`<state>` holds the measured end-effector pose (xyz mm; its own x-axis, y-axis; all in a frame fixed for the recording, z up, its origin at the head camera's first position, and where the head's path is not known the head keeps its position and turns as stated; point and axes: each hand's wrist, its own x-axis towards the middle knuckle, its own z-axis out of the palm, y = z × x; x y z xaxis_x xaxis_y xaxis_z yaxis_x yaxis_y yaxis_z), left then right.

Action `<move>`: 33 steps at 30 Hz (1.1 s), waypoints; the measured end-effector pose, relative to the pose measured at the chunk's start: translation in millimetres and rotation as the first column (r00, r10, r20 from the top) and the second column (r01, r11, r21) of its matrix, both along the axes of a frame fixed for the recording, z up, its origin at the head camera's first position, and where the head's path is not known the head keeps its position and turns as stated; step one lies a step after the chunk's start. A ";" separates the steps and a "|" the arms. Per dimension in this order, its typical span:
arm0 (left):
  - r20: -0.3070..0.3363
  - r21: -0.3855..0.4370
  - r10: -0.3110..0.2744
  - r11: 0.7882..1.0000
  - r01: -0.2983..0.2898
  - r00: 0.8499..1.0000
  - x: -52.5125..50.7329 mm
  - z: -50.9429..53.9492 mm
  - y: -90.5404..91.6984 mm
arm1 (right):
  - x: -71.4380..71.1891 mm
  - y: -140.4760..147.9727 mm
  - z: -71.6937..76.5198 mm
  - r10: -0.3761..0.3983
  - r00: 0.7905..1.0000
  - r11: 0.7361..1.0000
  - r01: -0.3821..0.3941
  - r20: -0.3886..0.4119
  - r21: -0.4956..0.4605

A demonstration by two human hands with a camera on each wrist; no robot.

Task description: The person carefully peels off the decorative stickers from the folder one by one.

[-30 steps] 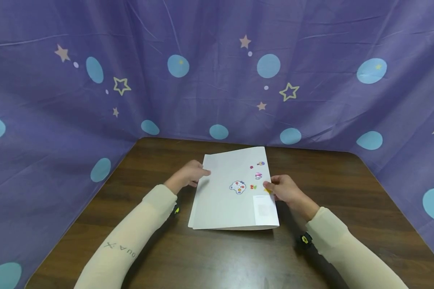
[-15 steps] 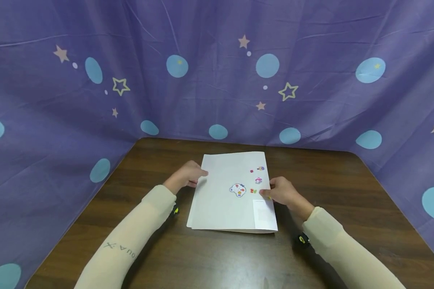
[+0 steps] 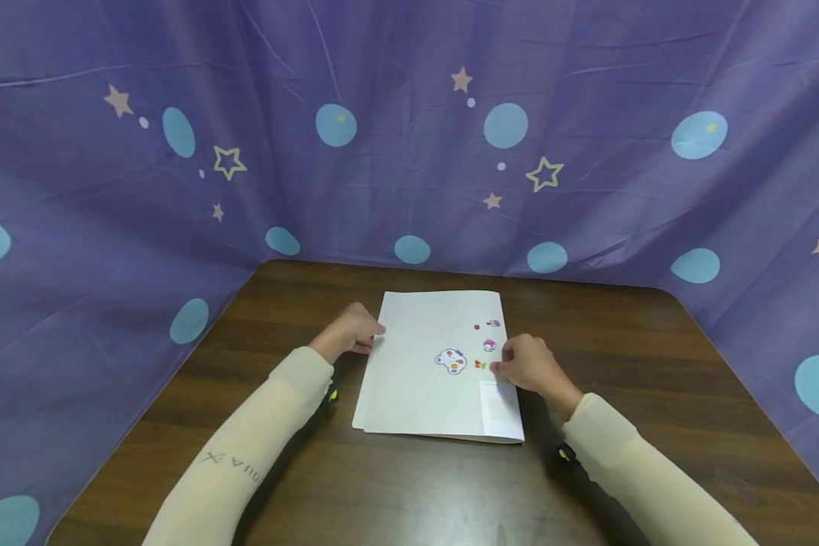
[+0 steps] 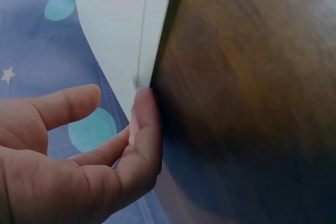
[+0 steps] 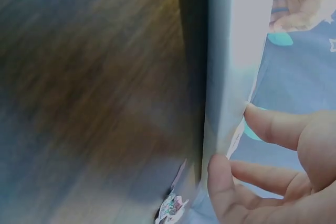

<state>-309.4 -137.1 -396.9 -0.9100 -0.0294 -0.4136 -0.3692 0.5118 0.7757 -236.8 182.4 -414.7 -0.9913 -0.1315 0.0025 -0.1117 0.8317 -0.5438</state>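
A folded white paper folder (image 3: 416,341) lies on the table, its fold on the right. Its top face bears a bear-head sticker (image 3: 451,361), several small stickers and a pale rectangular label (image 3: 498,406). At the left edge, my left hand (image 3: 349,332) touches the layered sheets; in the left wrist view the fingers of this hand (image 4: 79,166) rest against the folder (image 4: 115,24), thumb held apart. My right hand (image 3: 535,368) pinches the folded right edge; in the right wrist view this hand (image 5: 294,166) has thumb and fingertips on the folder's spine (image 5: 218,77).
The brown wooden table (image 3: 409,485) extends around the folder. Behind and beside it hangs a purple curtain (image 3: 409,182) with blue spots and stars. A small patterned piece (image 5: 172,208) shows low in the right wrist view, partly cut off.
The folder's right side has come down and toward me, and it lies flatter. My right hand has moved slightly nearer with it. My left hand has shifted a little left, its thumb off the top face.
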 end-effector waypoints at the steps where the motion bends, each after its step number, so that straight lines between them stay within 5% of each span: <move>1: 0.001 0.014 0.008 1.000 -0.008 1.000 -0.5 -0.4 -0.8 | 0.2 -0.4 0.5 0.006 1.000 1.000 -0.006 -0.013 0.009; 15: 0.013 0.101 0.009 0.995 -0.010 1.000 -4.7 -6.4 -7.2 | 1.2 -1.7 2.0 0.103 0.991 0.989 -0.093 -0.083 0.113; 33: -0.036 0.194 -0.046 0.980 0.052 0.998 -1.4 5.7 -17.7 | -6.8 10.6 6.9 0.158 0.987 0.987 -0.158 -0.015 0.026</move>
<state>-310.8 -154.8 -391.3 -0.9210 0.0940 -0.3781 -0.3211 0.3665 0.8733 -243.7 193.1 -407.9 -0.9579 -0.2866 0.0136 -0.2516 0.8161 -0.5202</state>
